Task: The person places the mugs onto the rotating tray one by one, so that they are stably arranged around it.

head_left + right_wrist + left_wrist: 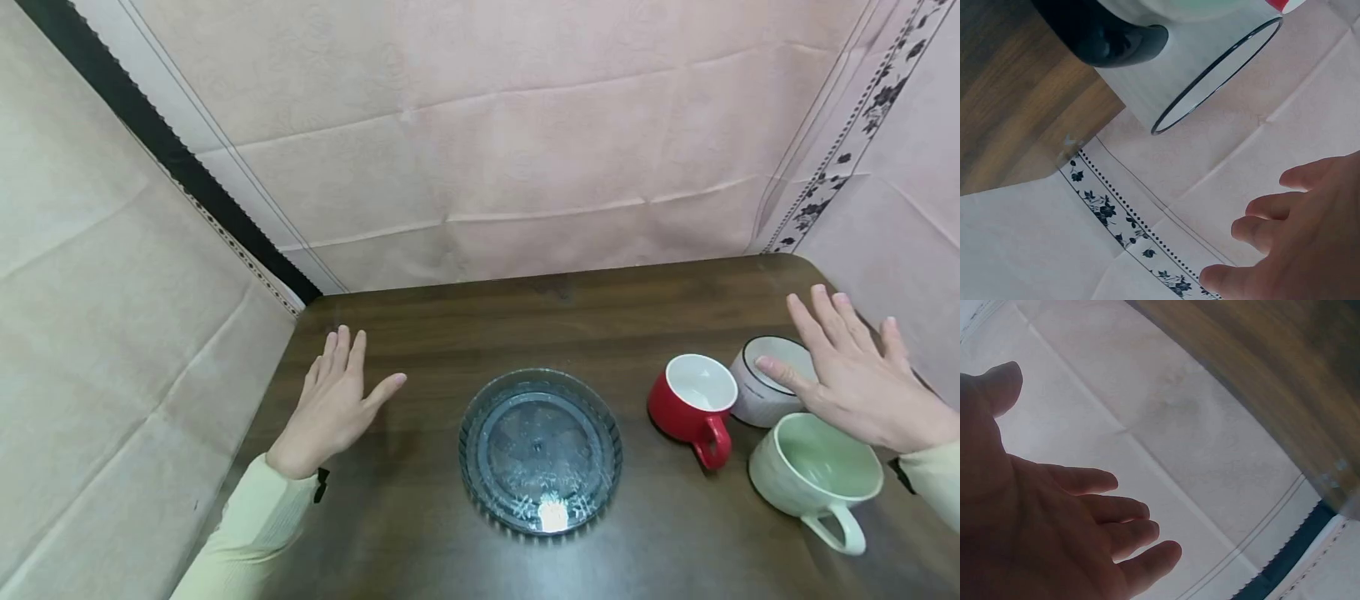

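Observation:
My left hand (327, 408) is held over the left side of the table, fingers straight and thumb spread, holding nothing. On the right, my right hand (870, 383) hovers with spread fingers above the mugs, also holding nothing. It partly covers a white mug (757, 400) with a dark rim, whose black handle (1116, 47) shows in the right wrist view. Beside that stands a red mug (678, 410) with a white inside. Nearer to me is a pale green mug (787, 479), its handle toward me. A ribbed clear blue-grey glass dish (540, 521) sits mid-table.
The brown wooden table (420, 333) has its far edge against a hanging pale cloth (525, 167). More cloth (112, 333) hangs along the left side, and a floral-bordered cloth (892, 225) is on the right.

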`<action>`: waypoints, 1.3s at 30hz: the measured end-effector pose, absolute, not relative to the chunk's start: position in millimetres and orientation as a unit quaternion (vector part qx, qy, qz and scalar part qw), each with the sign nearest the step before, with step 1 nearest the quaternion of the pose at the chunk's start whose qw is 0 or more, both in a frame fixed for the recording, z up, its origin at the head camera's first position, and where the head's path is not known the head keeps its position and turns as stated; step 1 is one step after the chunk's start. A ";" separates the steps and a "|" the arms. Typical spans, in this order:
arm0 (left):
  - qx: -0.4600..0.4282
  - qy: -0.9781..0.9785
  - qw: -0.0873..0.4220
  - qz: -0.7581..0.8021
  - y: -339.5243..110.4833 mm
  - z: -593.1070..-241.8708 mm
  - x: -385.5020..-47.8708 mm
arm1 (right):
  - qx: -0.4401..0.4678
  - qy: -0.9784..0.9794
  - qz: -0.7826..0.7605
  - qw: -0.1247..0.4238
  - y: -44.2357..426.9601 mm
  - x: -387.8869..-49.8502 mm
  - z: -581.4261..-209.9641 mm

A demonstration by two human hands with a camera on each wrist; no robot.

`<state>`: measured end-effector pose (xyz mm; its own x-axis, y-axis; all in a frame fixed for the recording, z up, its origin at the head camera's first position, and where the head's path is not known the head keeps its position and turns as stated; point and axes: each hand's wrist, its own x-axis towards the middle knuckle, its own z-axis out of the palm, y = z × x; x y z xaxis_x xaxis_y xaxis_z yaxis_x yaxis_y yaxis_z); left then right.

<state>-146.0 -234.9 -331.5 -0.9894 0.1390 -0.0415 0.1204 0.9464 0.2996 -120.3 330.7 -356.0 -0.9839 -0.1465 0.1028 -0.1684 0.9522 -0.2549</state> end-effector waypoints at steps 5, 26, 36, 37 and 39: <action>0.065 0.985 0.049 0.150 -239.4 -338.6 -140.6 | 0.072 -0.985 0.155 0.033 333.3 -105.4 -353.0; 0.105 0.937 0.078 0.324 -170.7 -401.1 -155.3 | 0.038 -0.914 0.297 0.274 216.8 -1.6 -379.0; 0.116 0.918 0.084 0.370 -149.7 -410.8 -169.5 | -0.084 -0.920 0.293 0.246 177.4 -18.7 -402.4; 0.115 0.916 0.089 0.373 -149.3 -411.1 -170.2 | -0.093 -0.921 0.293 0.239 175.5 -20.8 -404.3; 0.114 0.915 0.093 0.376 -149.8 -411.7 -171.8 | -0.110 -0.923 0.294 0.222 171.8 -24.5 -407.2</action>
